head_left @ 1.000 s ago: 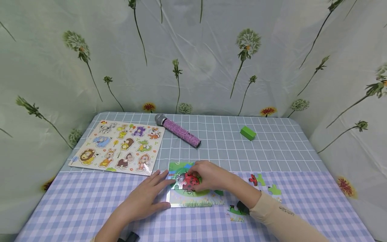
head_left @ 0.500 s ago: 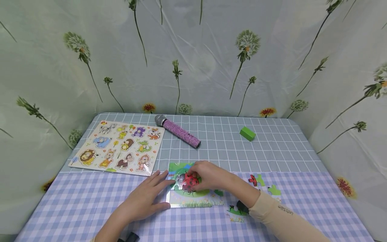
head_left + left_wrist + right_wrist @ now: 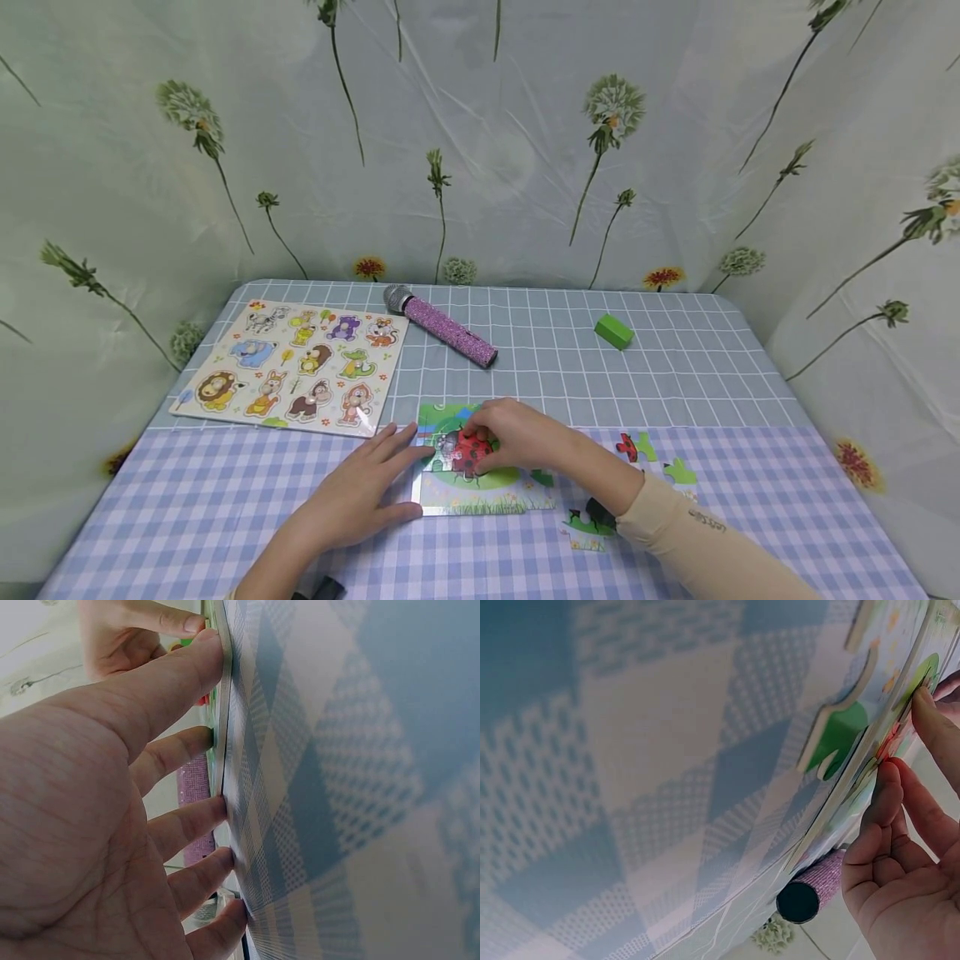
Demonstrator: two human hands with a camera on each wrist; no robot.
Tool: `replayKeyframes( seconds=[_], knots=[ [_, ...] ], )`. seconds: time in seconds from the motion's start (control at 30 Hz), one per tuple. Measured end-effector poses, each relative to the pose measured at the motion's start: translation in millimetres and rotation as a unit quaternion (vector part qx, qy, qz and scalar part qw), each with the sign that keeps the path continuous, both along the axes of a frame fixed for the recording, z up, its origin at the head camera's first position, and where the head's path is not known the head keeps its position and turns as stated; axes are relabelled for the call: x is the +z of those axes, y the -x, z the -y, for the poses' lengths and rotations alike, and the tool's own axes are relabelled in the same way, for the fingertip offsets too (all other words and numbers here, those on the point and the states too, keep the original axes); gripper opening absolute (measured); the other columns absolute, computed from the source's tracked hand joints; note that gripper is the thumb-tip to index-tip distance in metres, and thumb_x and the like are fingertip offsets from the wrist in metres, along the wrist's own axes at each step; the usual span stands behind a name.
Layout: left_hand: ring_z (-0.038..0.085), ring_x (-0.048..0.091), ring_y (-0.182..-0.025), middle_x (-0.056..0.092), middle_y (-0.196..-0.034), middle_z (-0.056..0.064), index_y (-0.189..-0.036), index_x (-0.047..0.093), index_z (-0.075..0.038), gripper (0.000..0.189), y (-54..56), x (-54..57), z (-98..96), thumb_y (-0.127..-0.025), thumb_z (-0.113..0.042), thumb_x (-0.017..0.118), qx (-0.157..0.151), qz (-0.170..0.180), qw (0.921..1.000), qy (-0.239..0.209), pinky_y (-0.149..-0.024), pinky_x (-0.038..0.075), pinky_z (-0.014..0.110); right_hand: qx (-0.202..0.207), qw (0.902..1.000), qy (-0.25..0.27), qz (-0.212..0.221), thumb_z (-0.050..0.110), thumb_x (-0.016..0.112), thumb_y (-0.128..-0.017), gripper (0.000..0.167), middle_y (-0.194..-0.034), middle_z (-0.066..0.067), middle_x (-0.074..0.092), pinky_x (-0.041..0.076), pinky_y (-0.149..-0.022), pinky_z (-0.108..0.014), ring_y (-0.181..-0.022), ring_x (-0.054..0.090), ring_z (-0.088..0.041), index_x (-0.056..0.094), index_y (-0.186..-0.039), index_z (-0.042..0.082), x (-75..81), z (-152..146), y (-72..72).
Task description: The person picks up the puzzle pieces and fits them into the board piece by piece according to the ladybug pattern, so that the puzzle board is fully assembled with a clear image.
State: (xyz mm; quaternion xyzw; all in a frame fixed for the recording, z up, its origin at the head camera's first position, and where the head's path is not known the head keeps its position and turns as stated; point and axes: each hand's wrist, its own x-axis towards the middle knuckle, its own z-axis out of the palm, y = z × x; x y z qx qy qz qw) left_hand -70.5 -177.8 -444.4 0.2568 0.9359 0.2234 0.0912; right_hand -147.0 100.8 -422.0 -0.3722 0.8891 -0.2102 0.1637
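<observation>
Flat jigsaw of thin printed card or board, ladybug on green grass [image 3: 487, 502], lies on the blue-and-white checked cloth [image 3: 225, 500] near the middle; roughly part built, by my read. Done: the left side and the bottom grass strip look joined, with the grey head and most of the red body showing as one picture. Left: the right edge is stepped rather than straight, so pieces look missing there, and at least three loose bits lie off to the right, apart from it: a small red-and-black knobbed piece [image 3: 627, 447] with a green one just beside it, a bright green knobbed piece [image 3: 680, 472], and nearer the person a green, black and white cluster [image 3: 587, 525], partly behind the right forearm. Left hand [image 3: 360, 492]: fingers spread, thumb and index tips touching the jigsaw's left edge, seemingly bracing it. Right hand [image 3: 517, 433]: curled, thumb and index pinching at a red, black-spotted ladybug piece [image 3: 471, 454] in the picture's middle; the fingers cover its edges, so can't tell whether it is fully seated. The upper right is hidden behind that hand. Not in use: pink glittery microphone [image 3: 450, 331], green block [image 3: 614, 332], cream animal board [image 3: 330, 428].
</observation>
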Motion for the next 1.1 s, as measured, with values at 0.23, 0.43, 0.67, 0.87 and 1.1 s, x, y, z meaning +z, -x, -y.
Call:
replayKeyframes(
  seconds=[0.23, 0.43, 0.67, 0.87, 1.1],
  knots=[
    [0.05, 0.036, -0.158, 0.043, -0.171, 0.013, -0.152, 0.06, -0.025, 0.069, -0.7, 0.3, -0.2, -0.092, -0.05, 0.081, 0.001, 0.0, 1.0, 0.001, -0.124, 0.037, 0.072, 0.006, 0.9999, -0.004, -0.011, 0.028, 0.092, -0.087, 0.045, -0.102, 0.001, 0.071, 0.051, -0.076, -0.019, -0.084, 0.052, -0.006, 0.078, -0.124, 0.006, 0.1, 0.4, -1.8],
    [0.05, 0.037, -0.158, 0.044, -0.171, 0.013, -0.152, 0.06, -0.025, 0.068, -0.7, 0.2, 0.2, -0.092, -0.05, 0.081, -0.002, -0.006, 1.0, 0.001, -0.123, 0.038, 0.072, 0.013, 0.9997, 0.001, -0.02, 0.031, 0.091, -0.089, 0.046, -0.104, 0.001, 0.071, 0.052, -0.077, -0.018, -0.085, 0.054, -0.006, 0.078, -0.126, 0.008, -1.5, -1.2, -2.8],
    [0.05, 0.036, -0.158, 0.044, -0.171, 0.013, -0.153, 0.06, -0.026, 0.068, -0.4, 0.1, 0.0, -0.092, -0.051, 0.081, -0.003, -0.003, 1.0, 0.004, -0.123, 0.038, 0.072, 0.016, 0.9997, 0.004, -0.017, 0.033, 0.087, -0.093, 0.045, -0.11, 0.002, 0.07, 0.058, -0.087, -0.02, -0.094, 0.061, -0.005, 0.077, -0.13, 0.011, -0.7, -7.8, -4.2],
    [0.05, 0.037, -0.158, 0.044, -0.171, 0.012, -0.152, 0.06, -0.026, 0.069, 0.0, -0.3, -0.4, -0.092, -0.051, 0.081, -0.002, -0.003, 1.0, 0.005, -0.123, 0.038, 0.072, 0.005, 0.9999, 0.006, -0.011, 0.031, 0.086, -0.094, 0.038, -0.109, 0.003, 0.069, 0.059, -0.089, -0.024, -0.098, 0.063, -0.01, 0.078, -0.127, 0.015, 3.0, -20.5, -3.9],
    [0.05, 0.036, -0.158, 0.043, -0.171, 0.012, -0.152, 0.06, -0.026, 0.069, 0.6, -1.1, -0.5, -0.091, -0.051, 0.081, 0.001, 0.001, 1.0, 0.007, -0.124, 0.037, 0.071, -0.015, 0.9997, 0.006, -0.017, 0.024, 0.087, -0.091, 0.038, -0.112, 0.001, 0.071, 0.059, -0.09, -0.028, -0.1, 0.064, -0.013, 0.077, -0.126, 0.014, 6.6, -44.7, -1.9]
  ],
)
